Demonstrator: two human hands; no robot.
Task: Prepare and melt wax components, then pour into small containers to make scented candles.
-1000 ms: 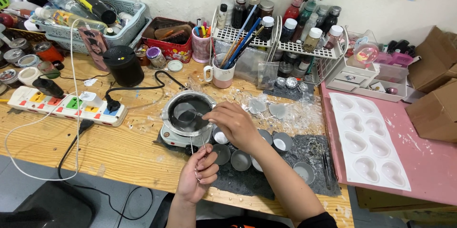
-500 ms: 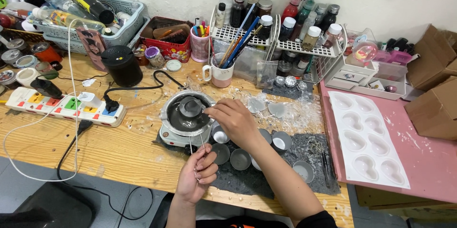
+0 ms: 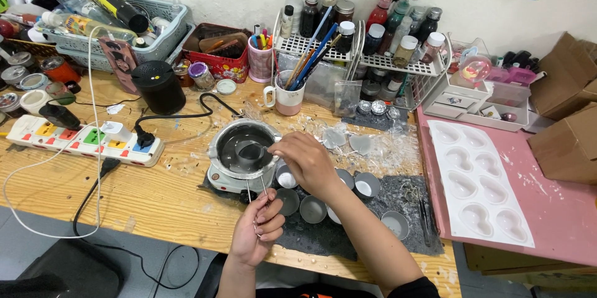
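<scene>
Since half a second ago my right hand has dipped the small metal cup back down into the grey liquid in the melting pot; earlier the cup sat higher, showing its dark underside, and now it lies low and level in the pool. My right fingers are pinched narrowly on what seems to be the cup's handle at the pot's right rim, though my own knuckles cover the exact contact. My left hand has stayed put near the table's front edge, closed around thin metal tweezers whose two prongs point away from me toward the small white hot plate under the pot. To do this scooping well, I judge I should keep the cup level, lift slowly so nothing drips on the wooden table, and keep my wrist above the hot rim. Just right of the pot, small round tins stand on a dark mat; my forearm hides some of them. Farther right lies a white heart-shaped mould tray on a pink board. I cannot tell how full the cup is, nor whether the tweezer tips hold anything, since they are too fine to make out.
</scene>
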